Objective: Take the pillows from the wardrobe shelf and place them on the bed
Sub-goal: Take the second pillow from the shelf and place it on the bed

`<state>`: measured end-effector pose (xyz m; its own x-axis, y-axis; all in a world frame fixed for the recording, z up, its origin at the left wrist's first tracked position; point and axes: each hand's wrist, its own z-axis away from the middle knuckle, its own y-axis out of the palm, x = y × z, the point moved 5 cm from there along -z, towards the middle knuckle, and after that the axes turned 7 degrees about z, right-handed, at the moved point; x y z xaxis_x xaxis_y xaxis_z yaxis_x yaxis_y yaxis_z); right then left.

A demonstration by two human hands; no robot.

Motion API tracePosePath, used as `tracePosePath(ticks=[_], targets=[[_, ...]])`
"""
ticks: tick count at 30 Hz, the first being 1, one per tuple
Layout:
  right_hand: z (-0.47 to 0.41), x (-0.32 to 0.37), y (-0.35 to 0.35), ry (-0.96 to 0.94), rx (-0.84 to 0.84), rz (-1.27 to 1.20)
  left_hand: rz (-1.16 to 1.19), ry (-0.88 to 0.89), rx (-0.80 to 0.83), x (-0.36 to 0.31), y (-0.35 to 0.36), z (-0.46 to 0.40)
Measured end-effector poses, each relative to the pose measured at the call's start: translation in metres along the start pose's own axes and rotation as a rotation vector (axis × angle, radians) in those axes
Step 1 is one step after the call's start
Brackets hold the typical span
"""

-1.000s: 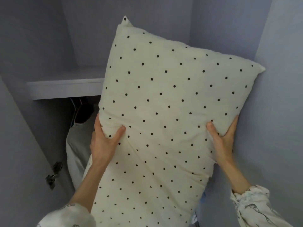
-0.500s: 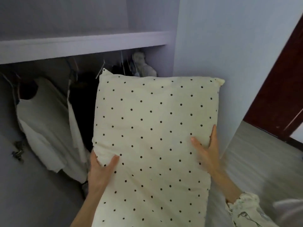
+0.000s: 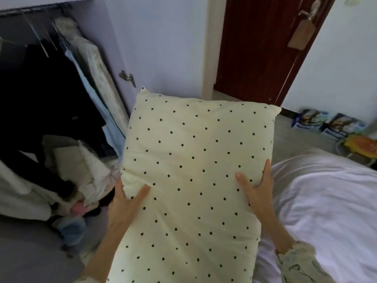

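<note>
Both hands gripped the cream, black-dotted rectangular pillow (image 3: 195,180) at centre: left hand (image 3: 124,203) pinching its seven-o'clock edge, right hand (image 3: 259,190) clasping its four-o'clock edge; white-sheeted bed (image 3: 330,201) lay at four o'clock.

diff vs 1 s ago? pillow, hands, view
The pillow came down off the wardrobe shelf and swung right, away from the hanging clothes; the bed and the door are now in view. No release: the left hand and the right hand keep the same side grips.
</note>
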<state>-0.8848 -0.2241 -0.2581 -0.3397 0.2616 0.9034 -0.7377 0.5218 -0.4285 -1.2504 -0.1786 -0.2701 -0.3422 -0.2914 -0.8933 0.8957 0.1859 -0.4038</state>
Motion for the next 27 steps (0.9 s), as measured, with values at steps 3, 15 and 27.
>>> tracePosePath(ticks=[3, 15, 27], targets=[[-0.009, -0.027, -0.057, 0.039, -0.073, 0.002, -0.021, 0.046, 0.073, -0.018, 0.056, 0.018], [-0.084, -0.060, -0.254, 0.073, -0.453, 0.111, 0.061, 0.180, 0.410, -0.128, 0.273, 0.030], [-0.256, -0.028, -0.319, 0.114, -0.746, 0.147, 0.286, 0.320, 0.700, -0.296, 0.483, -0.094]])
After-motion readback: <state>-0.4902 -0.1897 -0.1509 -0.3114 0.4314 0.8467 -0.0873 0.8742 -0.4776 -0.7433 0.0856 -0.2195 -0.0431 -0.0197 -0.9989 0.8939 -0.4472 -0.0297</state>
